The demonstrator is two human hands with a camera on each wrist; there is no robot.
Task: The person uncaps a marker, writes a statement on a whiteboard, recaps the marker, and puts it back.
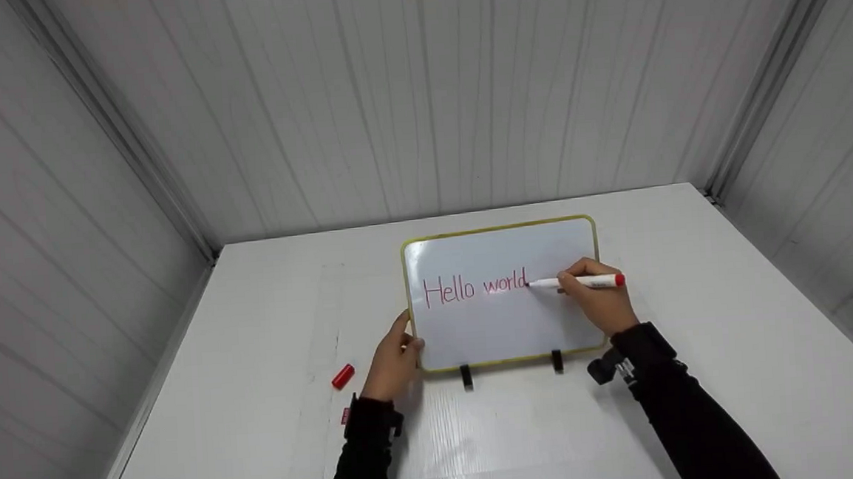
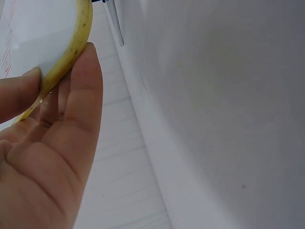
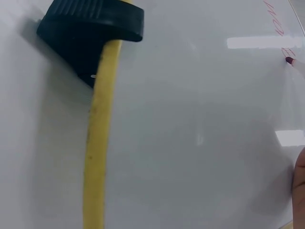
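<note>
A small whiteboard (image 1: 505, 320) with a yellow rim lies on the white table (image 1: 253, 317); "Hello world" is written on it in red. My right hand (image 1: 599, 299) holds a red marker (image 1: 581, 282) with its tip touching the board just after the "d". In the right wrist view the marker tip (image 3: 289, 60) meets the board (image 3: 190, 133) at the upper right. My left hand (image 1: 393, 360) grips the board's lower left corner. The left wrist view shows the thumb and fingers (image 2: 81, 95) pinching the yellow rim (image 2: 71, 47).
A red marker cap (image 1: 343, 376) lies on the table left of my left hand. Two black feet (image 1: 467, 376) (image 1: 557, 360) stick out from the board's near edge; one black foot (image 3: 90, 33) shows close up. Grey panelled walls enclose the table on three sides.
</note>
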